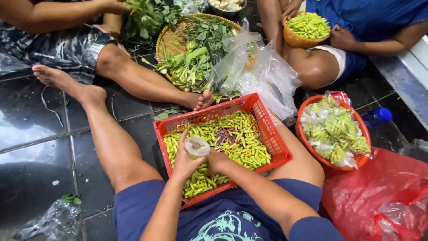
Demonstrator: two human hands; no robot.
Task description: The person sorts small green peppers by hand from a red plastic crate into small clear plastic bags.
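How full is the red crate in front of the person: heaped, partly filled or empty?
Partly filled. Green chillies cover most of the red crate, but its bare bottom shows in the middle and its walls rise above them.

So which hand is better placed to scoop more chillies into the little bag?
Right, probably. The left hand grips the small clear bag, while the right hand rests on the chillies in the red crate.

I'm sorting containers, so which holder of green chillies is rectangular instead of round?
The red plastic crate under both hands; the two orange bowls are round.
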